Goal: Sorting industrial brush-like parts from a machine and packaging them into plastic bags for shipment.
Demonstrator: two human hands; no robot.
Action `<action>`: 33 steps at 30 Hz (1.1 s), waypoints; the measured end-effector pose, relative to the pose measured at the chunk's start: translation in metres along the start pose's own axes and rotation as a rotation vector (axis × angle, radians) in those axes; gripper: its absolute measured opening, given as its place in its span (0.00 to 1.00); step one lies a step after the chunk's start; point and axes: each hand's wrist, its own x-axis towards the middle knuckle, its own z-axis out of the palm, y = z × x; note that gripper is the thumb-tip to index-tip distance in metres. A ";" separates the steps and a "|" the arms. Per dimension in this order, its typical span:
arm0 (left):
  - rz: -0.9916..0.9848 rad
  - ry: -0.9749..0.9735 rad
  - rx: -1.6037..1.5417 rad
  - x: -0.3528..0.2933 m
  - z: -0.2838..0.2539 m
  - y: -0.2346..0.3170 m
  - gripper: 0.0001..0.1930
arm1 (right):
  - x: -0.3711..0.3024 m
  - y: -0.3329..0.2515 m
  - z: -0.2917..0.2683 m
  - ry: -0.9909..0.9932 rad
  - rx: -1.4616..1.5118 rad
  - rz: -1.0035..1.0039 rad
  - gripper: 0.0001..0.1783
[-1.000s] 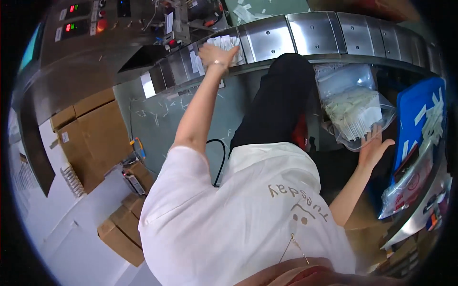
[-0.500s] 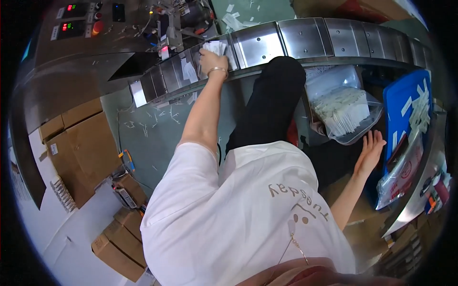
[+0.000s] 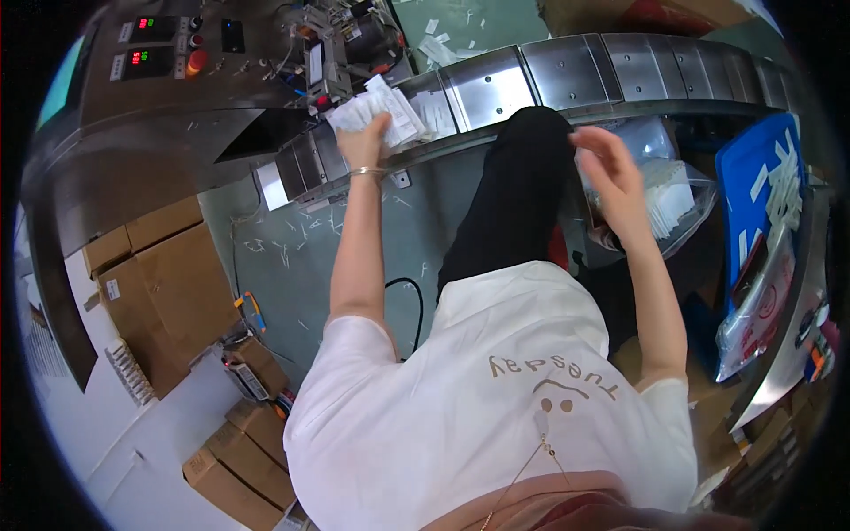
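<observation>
My left hand (image 3: 361,143) is closed on a bunch of flat white packets (image 3: 396,113) over the steel segmented conveyor (image 3: 487,87), right beside the machine head (image 3: 341,53). Its fingers are partly covered by the packets. Off to the right, my right hand (image 3: 613,177) hovers with fingers stretched out and nothing seen in them. Beneath and behind it, a clear plastic bag (image 3: 699,202) stands beside my knee, filled with a stack of similar white packets (image 3: 670,193). My right hand and forearm hide part of that bag.
A blue bin lid or panel (image 3: 739,181) with white strips on it stands at the right. Back left is a steel machine panel with a red knob (image 3: 197,62). Cardboard boxes (image 3: 164,296) stack at the left. White scraps litter the green floor (image 3: 292,265).
My left hand has shifted left and nearer along the conveyor, with more of the packets showing. My right hand has risen from beside the bag to in front of it, moving left.
</observation>
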 end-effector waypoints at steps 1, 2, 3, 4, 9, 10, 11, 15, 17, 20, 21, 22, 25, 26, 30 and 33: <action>-0.038 -0.024 -0.094 0.000 -0.008 0.001 0.29 | 0.011 0.007 0.013 -0.067 0.090 0.033 0.20; -0.058 -0.097 -0.241 0.000 -0.016 0.005 0.26 | 0.023 0.014 0.024 -0.122 0.121 0.062 0.22; -0.050 -0.113 -0.240 -0.006 -0.017 0.020 0.26 | 0.036 0.021 0.032 -0.166 0.149 0.095 0.24; -0.136 -0.184 -0.400 -0.017 -0.015 0.046 0.25 | 0.048 0.023 0.040 -0.146 0.156 0.093 0.24; -0.263 -0.437 -0.672 -0.068 0.000 0.144 0.25 | 0.084 0.007 0.081 -0.299 0.109 0.149 0.42; -0.264 -0.496 -0.647 -0.083 0.014 0.163 0.26 | 0.090 0.007 0.076 -0.328 0.188 0.178 0.45; -0.228 -0.548 -0.674 -0.094 0.029 0.169 0.25 | 0.092 -0.003 0.072 -0.360 0.268 0.208 0.47; -0.057 -0.794 -0.581 -0.131 0.098 0.186 0.30 | 0.065 -0.021 0.001 -0.370 0.652 0.171 0.42; 0.032 -0.914 -0.573 -0.158 0.140 0.198 0.32 | 0.046 -0.015 -0.036 -0.194 0.610 0.152 0.41; -0.006 -1.118 -0.568 -0.216 0.195 0.222 0.38 | 0.012 -0.016 -0.088 0.149 0.452 0.045 0.49; 0.375 -1.146 -0.413 -0.229 0.213 0.228 0.40 | 0.001 -0.012 -0.106 0.175 0.448 0.035 0.49; -0.369 -1.398 -0.753 -0.245 0.233 0.251 0.43 | -0.015 -0.004 -0.129 0.326 0.430 0.034 0.50; 0.547 -1.519 -0.284 -0.291 0.278 0.277 0.52 | -0.052 0.015 -0.198 0.565 0.363 -0.083 0.50; 0.556 -1.637 -0.220 -0.302 0.298 0.289 0.58 | -0.063 0.020 -0.221 0.619 0.394 -0.107 0.49; 0.326 -1.839 -0.571 -0.355 0.363 0.311 0.46 | -0.084 0.042 -0.289 0.831 0.242 -0.219 0.48; -0.254 -1.642 -0.836 -0.391 0.406 0.313 0.29 | -0.093 0.064 -0.322 0.966 0.010 -0.354 0.51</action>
